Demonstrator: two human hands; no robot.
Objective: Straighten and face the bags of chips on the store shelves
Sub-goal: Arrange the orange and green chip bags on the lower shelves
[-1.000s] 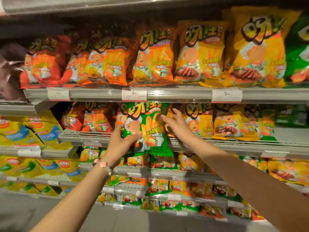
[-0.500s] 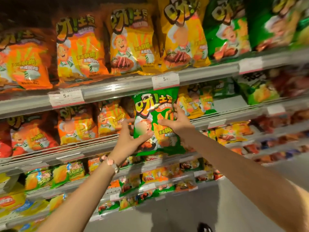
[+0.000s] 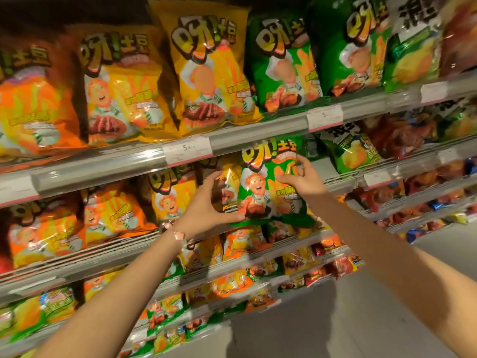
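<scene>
Green bag in hand: I see one green chip bag (image 3: pixel 268 182) held upright, face out, at the front of the second shelf (image 3: pixel 103 250), just under the rail of the top shelf (image 3: pixel 108 161).
Left hand: my left hand (image 3: pixel 206 205) cups the bag's lower left edge, thumb under the bottom corner, fingers curled over its left side.
Right hand: my right hand (image 3: pixel 300 179) pinches the bag's upper right part, fingers bent onto the front.
Wrist: one pink-beaded bracelet (image 3: pixel 178 235) on the left wrist.
Top shelf count: I count one orange bag (image 3: pixel 33 112), two yellow bags (image 3: pixel 121 94) (image 3: pixel 209 73) and two green bags (image 3: pixel 284 65) (image 3: pixel 361 47) of the same chef design, then a different green bag (image 3: pixel 413 47) at the right, too blurred to read.
Second shelf count: two orange bags (image 3: pixel 46 233) left of my hands, one yellow bag (image 3: pixel 173 195) just beside the left hand, another yellow one (image 3: pixel 229 182) partly hidden behind the held bag.
Price tags: two white tags (image 3: pixel 188 151) (image 3: pixel 324 117) on the top rail, each starting with "5"; the rest of the print is unreadable.
Writing: each chef bag carries large Chinese characters with an exclamation mark; smaller print is blurred.
Lower shelves: many small bags in orange, yellow, green and red; I cannot count them.
</scene>
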